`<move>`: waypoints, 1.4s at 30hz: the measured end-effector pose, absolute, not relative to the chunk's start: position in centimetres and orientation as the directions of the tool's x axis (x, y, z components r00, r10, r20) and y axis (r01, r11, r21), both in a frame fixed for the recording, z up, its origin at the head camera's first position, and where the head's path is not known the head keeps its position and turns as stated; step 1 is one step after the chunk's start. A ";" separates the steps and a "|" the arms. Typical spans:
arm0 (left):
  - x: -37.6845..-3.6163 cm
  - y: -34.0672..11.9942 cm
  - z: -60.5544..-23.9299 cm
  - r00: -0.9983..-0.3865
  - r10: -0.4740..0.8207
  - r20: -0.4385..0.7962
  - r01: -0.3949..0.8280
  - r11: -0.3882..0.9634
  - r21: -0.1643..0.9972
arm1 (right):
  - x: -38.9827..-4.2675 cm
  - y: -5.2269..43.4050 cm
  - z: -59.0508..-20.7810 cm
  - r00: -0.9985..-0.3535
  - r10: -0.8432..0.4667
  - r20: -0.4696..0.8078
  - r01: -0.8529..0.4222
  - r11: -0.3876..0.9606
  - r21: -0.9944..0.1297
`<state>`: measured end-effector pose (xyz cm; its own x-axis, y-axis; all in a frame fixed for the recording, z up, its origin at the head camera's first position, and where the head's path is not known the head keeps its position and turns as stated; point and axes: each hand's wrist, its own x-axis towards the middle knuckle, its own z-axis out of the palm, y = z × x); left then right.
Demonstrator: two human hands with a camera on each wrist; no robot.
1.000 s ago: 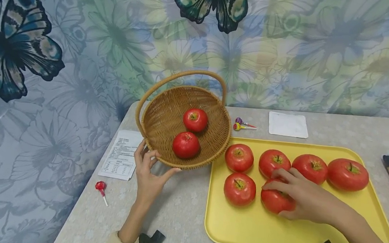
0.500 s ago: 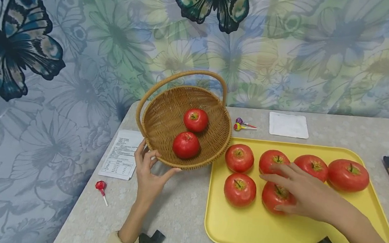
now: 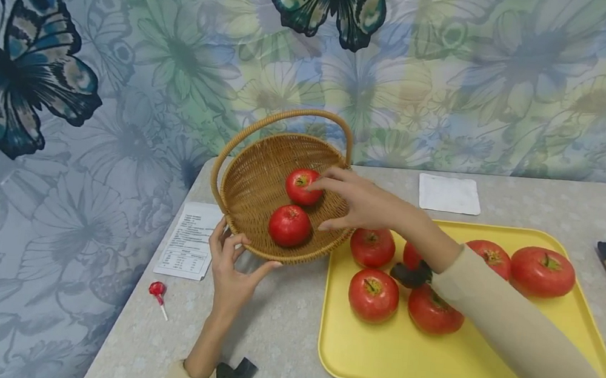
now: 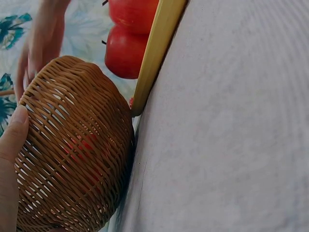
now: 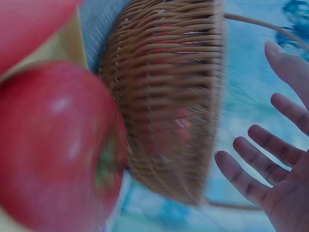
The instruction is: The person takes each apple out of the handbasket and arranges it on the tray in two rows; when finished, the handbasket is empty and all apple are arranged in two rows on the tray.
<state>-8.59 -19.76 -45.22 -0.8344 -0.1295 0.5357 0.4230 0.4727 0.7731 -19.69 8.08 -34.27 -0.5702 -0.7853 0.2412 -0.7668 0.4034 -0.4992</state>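
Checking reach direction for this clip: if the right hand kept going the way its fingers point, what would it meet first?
Probably the farther apple in the basket: the right hand, fingers spread, reaches leftward over the rim, fingertips at or just above that apple. Contact is unclear.

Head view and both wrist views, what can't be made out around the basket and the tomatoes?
- Head view: one tomato on the tray is mostly behind the right hand's sleeve.
- Right wrist view: blurred; basket contents unclear.
- Left wrist view: left hand cut by the edge; its grip unseen.
- Paper's print: too small.
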 end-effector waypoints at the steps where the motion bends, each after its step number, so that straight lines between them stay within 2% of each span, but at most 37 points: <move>1: -8.5 -19.7 -45.0 -0.836 -0.131 0.532 0.419 0.474 0.775 | -20.4 7.0 -34.6 -0.571 -0.796 0.201 -0.753 0.411 -0.514; 5: -7.9 -19.2 -43.6 -0.834 -0.127 0.537 0.421 0.483 0.768 | -22.4 3.4 -36.0 -0.538 -0.841 0.061 -0.725 0.425 -0.543; 7: -7.7 -19.0 -43.1 -0.831 -0.127 0.542 0.428 0.478 0.767 | -22.9 2.1 -36.7 -0.522 -0.852 0.030 -0.723 0.424 -0.545; 13: -8.4 -19.6 -44.6 -0.832 -0.133 0.539 0.422 0.480 0.770 | -23.2 0.2 -38.1 -0.497 -0.866 -0.050 -0.720 0.444 -0.534; 22: -8.9 -20.0 -45.2 -0.822 -0.120 0.556 0.436 0.495 0.752 | -23.0 -1.0 -38.6 -0.496 -0.865 -0.072 -0.734 0.462 -0.498; 26: -8.7 -20.1 -45.3 -0.822 -0.121 0.557 0.434 0.501 0.749 | -22.4 -0.2 -37.9 -0.524 -0.851 -0.020 -0.725 0.459 -0.513; 30: -8.6 -19.9 -45.4 -0.820 -0.115 0.561 0.440 0.500 0.746 | -21.5 2.4 -36.2 -0.563 -0.819 0.108 -0.722 0.425 -0.547; 37: -8.6 -19.7 -45.6 -0.826 -0.109 0.554 0.440 0.491 0.752 | -18.4 10.7 -32.7 -0.662 -0.662 0.351 -0.694 0.365 -0.621; 42: -8.6 -19.8 -45.5 -0.823 -0.128 0.553 0.435 0.485 0.759 | -15.3 17.3 -33.4 -0.741 -0.514 0.432 -0.654 0.411 -0.634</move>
<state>-8.62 -19.81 -45.54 -0.8232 -0.1276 0.5532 0.4348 0.4849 0.7588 -15.32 17.32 -33.37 -0.7413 -0.5140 0.4316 -0.6545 0.4113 -0.6344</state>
